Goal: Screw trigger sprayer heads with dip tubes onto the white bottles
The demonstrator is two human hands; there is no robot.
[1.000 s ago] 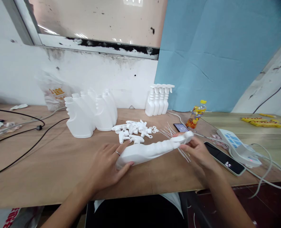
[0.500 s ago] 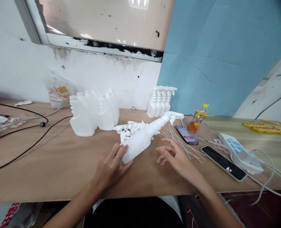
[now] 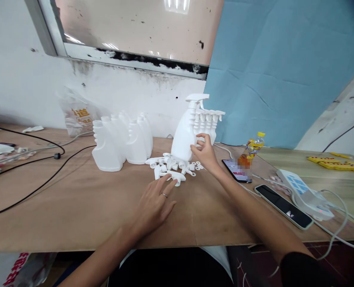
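Note:
A white spray bottle with its trigger head on is upright behind the loose heads, partly covering the row of finished spray bottles. My right hand is at its lower right side, thumb and fingers bent against it. Over the near edge of a pile of white trigger heads reaches my left hand, palm down with fingers apart. Its fingertips are at the nearest trigger head, and I see nothing held in it. A ring is on one of its fingers.
White bottles without heads stand left of the pile. A plastic bag is against the wall. To the right are a drink bottle, a phone, another phone and a power strip with cables.
The tilted spray bottle has gone from my left hand to my right, away from me, and is now upright near the row. My left hand has opened and moved to the trigger heads.

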